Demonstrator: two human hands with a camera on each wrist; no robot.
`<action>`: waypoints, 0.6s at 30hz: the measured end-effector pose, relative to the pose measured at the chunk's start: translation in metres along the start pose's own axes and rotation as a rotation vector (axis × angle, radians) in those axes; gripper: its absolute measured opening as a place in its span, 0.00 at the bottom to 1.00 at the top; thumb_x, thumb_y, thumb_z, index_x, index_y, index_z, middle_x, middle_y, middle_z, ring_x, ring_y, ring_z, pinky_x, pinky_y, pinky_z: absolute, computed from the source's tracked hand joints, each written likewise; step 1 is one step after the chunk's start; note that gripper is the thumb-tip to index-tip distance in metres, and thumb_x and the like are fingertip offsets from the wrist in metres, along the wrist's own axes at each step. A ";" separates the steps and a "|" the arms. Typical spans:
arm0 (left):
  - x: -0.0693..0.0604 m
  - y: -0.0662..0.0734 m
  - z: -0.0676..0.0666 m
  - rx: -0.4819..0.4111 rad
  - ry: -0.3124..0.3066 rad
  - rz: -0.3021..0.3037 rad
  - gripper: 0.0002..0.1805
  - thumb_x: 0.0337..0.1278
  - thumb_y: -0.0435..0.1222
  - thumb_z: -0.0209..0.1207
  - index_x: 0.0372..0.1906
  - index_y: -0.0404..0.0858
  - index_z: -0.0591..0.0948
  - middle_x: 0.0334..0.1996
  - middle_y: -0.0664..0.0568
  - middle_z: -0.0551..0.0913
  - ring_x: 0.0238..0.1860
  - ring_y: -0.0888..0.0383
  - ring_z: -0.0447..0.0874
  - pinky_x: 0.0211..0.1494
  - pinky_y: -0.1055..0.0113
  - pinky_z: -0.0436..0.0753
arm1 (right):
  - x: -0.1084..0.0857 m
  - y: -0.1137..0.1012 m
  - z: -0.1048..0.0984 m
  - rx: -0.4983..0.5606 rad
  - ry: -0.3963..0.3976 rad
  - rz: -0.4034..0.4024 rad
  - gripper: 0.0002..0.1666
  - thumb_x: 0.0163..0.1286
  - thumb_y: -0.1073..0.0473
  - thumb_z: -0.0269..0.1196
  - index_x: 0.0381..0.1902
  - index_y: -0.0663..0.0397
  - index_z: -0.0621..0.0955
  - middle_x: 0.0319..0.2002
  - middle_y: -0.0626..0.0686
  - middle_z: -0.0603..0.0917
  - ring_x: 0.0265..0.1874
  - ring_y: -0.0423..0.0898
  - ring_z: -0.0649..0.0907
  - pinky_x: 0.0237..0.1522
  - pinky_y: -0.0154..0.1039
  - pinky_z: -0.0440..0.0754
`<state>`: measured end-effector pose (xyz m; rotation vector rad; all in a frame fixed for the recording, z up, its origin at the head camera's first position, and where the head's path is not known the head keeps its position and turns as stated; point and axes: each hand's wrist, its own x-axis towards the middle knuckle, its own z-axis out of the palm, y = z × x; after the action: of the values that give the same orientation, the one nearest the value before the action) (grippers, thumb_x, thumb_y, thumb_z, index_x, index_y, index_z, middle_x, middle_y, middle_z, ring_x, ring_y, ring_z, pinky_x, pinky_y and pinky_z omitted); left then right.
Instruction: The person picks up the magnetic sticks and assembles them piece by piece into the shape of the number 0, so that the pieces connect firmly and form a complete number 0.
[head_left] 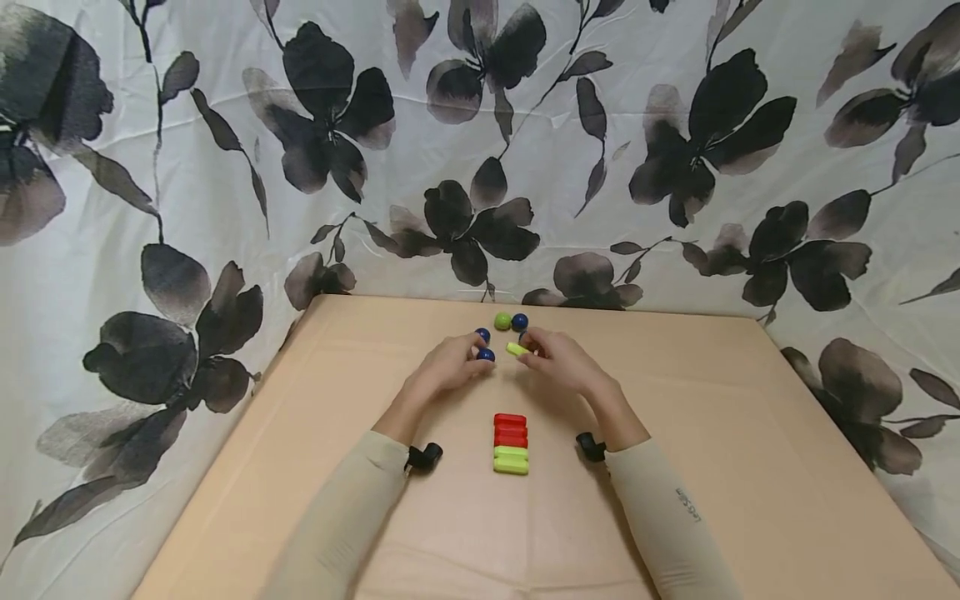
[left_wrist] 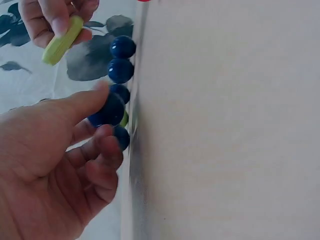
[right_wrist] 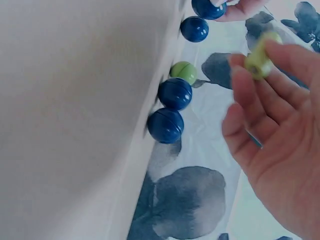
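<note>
My left hand (head_left: pixel 447 364) pinches a blue ball (left_wrist: pixel 108 111) between thumb and fingers, at the left of a small group of balls. Another blue ball (right_wrist: pixel 194 29) sits close by it. Opposite, my right hand (head_left: pixel 561 360) holds a yellow-green bar (left_wrist: pixel 63 41) between thumb and fingers, raised above the surface in the wrist views. A green ball (head_left: pixel 502 321) touches a blue ball (head_left: pixel 520 322) at the far side. One more blue ball (right_wrist: pixel 166 125) is partly hidden by my right hand in the head view.
Nearer me on the tan table (head_left: pixel 337 533), red bars (head_left: pixel 511 431) and yellow-green bars (head_left: pixel 511 461) lie in a column between my forearms. A white cloth with dark flowers (head_left: pixel 480 225) hangs behind the table's far edge.
</note>
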<state>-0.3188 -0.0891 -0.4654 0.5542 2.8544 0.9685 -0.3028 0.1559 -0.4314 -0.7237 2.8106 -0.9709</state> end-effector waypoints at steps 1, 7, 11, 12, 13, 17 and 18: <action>-0.001 -0.001 0.002 -0.027 -0.007 0.018 0.17 0.68 0.48 0.68 0.54 0.46 0.82 0.32 0.52 0.83 0.32 0.55 0.79 0.36 0.62 0.75 | 0.001 0.001 -0.001 0.006 0.028 0.003 0.09 0.76 0.55 0.65 0.50 0.51 0.82 0.39 0.51 0.84 0.37 0.48 0.80 0.41 0.41 0.79; -0.002 -0.004 0.009 -0.073 0.001 0.088 0.17 0.64 0.44 0.71 0.53 0.44 0.82 0.33 0.51 0.80 0.36 0.55 0.77 0.41 0.62 0.74 | 0.010 0.008 0.003 -0.015 0.056 -0.002 0.09 0.77 0.57 0.65 0.51 0.49 0.85 0.41 0.50 0.85 0.40 0.49 0.80 0.46 0.44 0.79; -0.004 -0.005 0.010 -0.075 0.003 0.103 0.18 0.63 0.44 0.71 0.54 0.43 0.83 0.34 0.50 0.81 0.37 0.55 0.77 0.42 0.63 0.75 | 0.015 0.013 0.010 -0.015 -0.010 0.023 0.07 0.76 0.59 0.65 0.49 0.46 0.85 0.44 0.50 0.85 0.43 0.49 0.81 0.52 0.46 0.80; -0.005 -0.005 0.010 -0.076 0.001 0.107 0.18 0.63 0.44 0.71 0.54 0.42 0.83 0.35 0.50 0.81 0.37 0.55 0.77 0.43 0.63 0.75 | 0.015 0.014 0.012 -0.014 -0.023 0.029 0.07 0.76 0.59 0.65 0.49 0.46 0.85 0.45 0.50 0.86 0.44 0.49 0.81 0.54 0.46 0.80; -0.005 -0.005 0.010 -0.077 0.001 0.109 0.19 0.64 0.44 0.71 0.55 0.42 0.83 0.35 0.50 0.81 0.37 0.55 0.77 0.43 0.63 0.75 | 0.016 0.014 0.014 -0.008 -0.032 0.038 0.07 0.75 0.59 0.65 0.49 0.45 0.86 0.45 0.50 0.86 0.45 0.49 0.81 0.54 0.47 0.80; -0.006 -0.005 0.010 -0.079 0.010 0.100 0.19 0.64 0.43 0.71 0.56 0.42 0.83 0.35 0.51 0.81 0.37 0.55 0.77 0.43 0.63 0.75 | 0.019 0.015 0.019 -0.021 -0.058 0.025 0.08 0.75 0.57 0.67 0.49 0.46 0.86 0.46 0.50 0.86 0.45 0.49 0.81 0.55 0.48 0.81; -0.006 -0.005 0.010 -0.077 0.012 0.096 0.19 0.64 0.43 0.71 0.56 0.42 0.83 0.35 0.51 0.81 0.37 0.55 0.77 0.43 0.63 0.75 | 0.020 0.015 0.020 -0.027 -0.065 0.021 0.08 0.74 0.57 0.67 0.49 0.47 0.86 0.45 0.50 0.86 0.45 0.49 0.81 0.55 0.48 0.81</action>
<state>-0.3129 -0.0890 -0.4770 0.6857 2.8101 1.0947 -0.3217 0.1459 -0.4543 -0.7134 2.7750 -0.8910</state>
